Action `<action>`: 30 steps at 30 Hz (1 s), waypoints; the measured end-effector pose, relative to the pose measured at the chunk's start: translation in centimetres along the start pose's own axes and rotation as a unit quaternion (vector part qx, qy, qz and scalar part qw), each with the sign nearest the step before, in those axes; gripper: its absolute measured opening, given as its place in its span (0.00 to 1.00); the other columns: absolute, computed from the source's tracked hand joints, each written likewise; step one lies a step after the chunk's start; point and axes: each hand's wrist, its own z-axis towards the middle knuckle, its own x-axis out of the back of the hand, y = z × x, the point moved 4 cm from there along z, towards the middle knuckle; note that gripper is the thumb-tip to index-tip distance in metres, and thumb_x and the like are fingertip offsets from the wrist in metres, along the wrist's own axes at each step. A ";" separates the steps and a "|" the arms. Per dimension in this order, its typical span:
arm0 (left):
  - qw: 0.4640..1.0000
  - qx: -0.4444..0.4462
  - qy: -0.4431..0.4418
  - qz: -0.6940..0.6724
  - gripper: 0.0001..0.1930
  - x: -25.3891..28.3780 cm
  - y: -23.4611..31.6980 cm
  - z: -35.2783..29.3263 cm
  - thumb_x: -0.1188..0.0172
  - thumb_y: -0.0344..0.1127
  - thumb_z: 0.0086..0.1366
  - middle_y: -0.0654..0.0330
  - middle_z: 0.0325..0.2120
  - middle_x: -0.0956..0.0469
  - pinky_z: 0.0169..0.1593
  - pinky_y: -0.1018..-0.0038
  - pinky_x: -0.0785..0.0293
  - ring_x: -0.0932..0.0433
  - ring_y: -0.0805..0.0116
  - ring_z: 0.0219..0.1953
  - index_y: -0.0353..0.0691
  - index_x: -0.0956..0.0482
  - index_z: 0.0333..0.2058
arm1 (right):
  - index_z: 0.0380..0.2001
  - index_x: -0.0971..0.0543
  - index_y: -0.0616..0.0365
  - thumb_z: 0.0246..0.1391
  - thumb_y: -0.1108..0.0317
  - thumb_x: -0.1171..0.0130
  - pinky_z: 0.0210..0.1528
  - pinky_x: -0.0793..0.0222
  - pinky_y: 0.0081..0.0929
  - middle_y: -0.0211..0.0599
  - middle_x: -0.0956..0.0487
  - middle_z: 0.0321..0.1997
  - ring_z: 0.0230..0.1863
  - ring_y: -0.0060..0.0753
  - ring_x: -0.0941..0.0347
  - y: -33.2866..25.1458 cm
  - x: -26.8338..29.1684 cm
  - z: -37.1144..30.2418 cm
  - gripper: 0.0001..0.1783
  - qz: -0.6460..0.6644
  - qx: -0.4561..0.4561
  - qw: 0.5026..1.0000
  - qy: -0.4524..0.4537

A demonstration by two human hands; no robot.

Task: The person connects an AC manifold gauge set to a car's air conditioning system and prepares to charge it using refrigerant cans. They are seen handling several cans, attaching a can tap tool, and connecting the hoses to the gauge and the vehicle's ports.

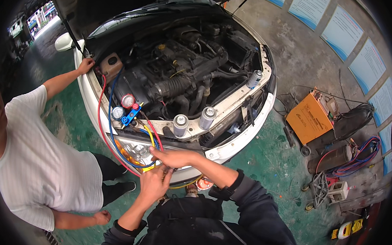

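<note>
Loosely curved hoses [151, 136] show red, blue and yellow.

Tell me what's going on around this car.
The person's left hand and right hand are close together in front of the headlight; whether they grip anything is unclear. A gauge set with coloured hoses is near the engine. Three cans stand at the front of the car, and a co-worker's hand is at its side.

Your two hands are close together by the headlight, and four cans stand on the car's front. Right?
Not quite: the head view shows three cans, not four, standing on the car's front. The left hand and right hand are close together by the headlight.
</note>
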 end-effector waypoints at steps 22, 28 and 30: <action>0.998 0.015 -0.027 0.056 0.11 -0.6 -1.3 -1.5 0.38 0.42 0.65 0.52 0.20 0.19 0.27 0.56 0.25 0.19 0.49 0.22 0.39 0.19 0.33 | 0.66 0.31 0.65 0.63 0.22 0.79 0.57 0.31 0.39 0.53 0.22 0.58 0.55 0.43 0.24 1.0 -1.5 0.4 0.57 0.172 0.016 0.985 0.005; 0.999 0.026 -0.017 0.044 0.12 0.0 -0.7 -1.7 0.37 0.42 0.65 0.48 0.21 0.20 0.27 0.55 0.26 0.20 0.45 0.23 0.38 0.17 0.31 | 0.74 0.48 0.63 0.63 0.22 0.74 0.65 0.36 0.41 0.57 0.43 0.75 0.71 0.51 0.38 2.0 -3.2 -0.5 0.56 0.303 0.096 0.945 0.070; 0.998 0.035 -0.025 0.035 0.12 -0.1 -0.6 -1.8 0.36 0.40 0.64 0.46 0.22 0.20 0.27 0.55 0.27 0.20 0.43 0.24 0.37 0.16 0.31 | 0.72 0.45 0.65 0.63 0.22 0.72 0.64 0.35 0.42 0.56 0.38 0.72 0.69 0.51 0.36 2.6 -3.2 -0.6 0.57 0.317 0.055 0.940 0.109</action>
